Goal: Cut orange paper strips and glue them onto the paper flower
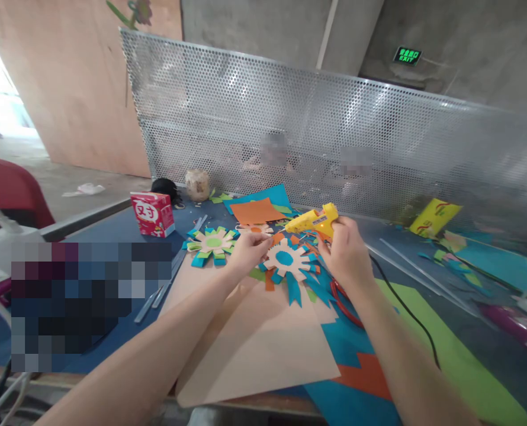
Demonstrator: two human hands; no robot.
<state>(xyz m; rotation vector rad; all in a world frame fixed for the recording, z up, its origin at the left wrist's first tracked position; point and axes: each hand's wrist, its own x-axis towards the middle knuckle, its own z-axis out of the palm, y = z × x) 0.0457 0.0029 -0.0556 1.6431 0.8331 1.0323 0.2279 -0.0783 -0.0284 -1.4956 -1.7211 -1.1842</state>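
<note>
My right hand (347, 253) is closed round a yellow glue gun (311, 220), its nozzle pointing left toward my left hand. My left hand (247, 251) pinches a small strip of felt or paper (267, 235) just in front of the nozzle. Below both hands lies a felt flower (288, 263) with beige petals, a blue centre and blue and orange strips. It rests on a large beige sheet (254, 343). The gun's black cord (405, 307) trails off to the right.
A second flower (212, 242) in blue, green and beige lies to the left, with glue sticks (166, 284) beside it. A red carton (153, 213) and a jar (197, 184) stand at the back. Red scissors (343, 302), orange, blue and green sheets (445, 355) surround. A perforated metal screen (334, 136) closes the far side.
</note>
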